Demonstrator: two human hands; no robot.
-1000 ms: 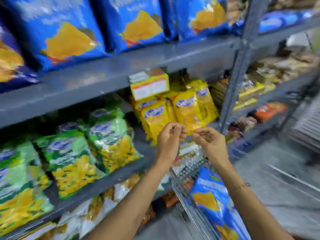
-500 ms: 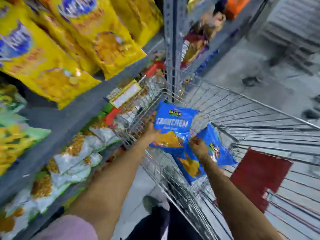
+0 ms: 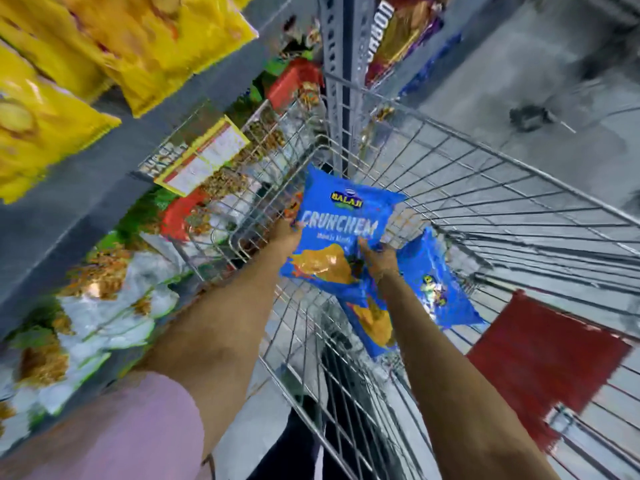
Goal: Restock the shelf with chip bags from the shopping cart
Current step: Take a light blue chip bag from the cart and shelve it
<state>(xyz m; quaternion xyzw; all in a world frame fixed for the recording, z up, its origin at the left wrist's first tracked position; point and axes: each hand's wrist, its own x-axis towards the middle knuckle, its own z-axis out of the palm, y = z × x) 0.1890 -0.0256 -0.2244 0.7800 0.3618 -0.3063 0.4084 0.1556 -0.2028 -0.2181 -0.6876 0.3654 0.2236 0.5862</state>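
Wire cart (image 3: 485,174) beside shelf (image 3: 69,188): left hand (image 3: 285,233), right hand (image 3: 379,258) both clasp blue chip bag (image 3: 343,237) between them.

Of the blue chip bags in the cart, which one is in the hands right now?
The front-facing CRUNCHEM bag, gripped by left hand and right hand. Two other blue bags lie lower, untouched.

Head view, person's body only.
- Left arm: bare forearm running from lower left of frame toward centre. Short pink sleeve (image 3: 114,431) at bottom left, ending above the elbow; fabric plain, no print seen.
- Left hand (image 3: 285,233): bare, no ring or glove seen; partly hidden.
- Right arm: bare from bottom right to centre. Thin band at the wrist, blurred.
- Right hand (image 3: 379,258): bare.
- Bottom centre: dark trousers (image 3: 304,441), seen through wire.
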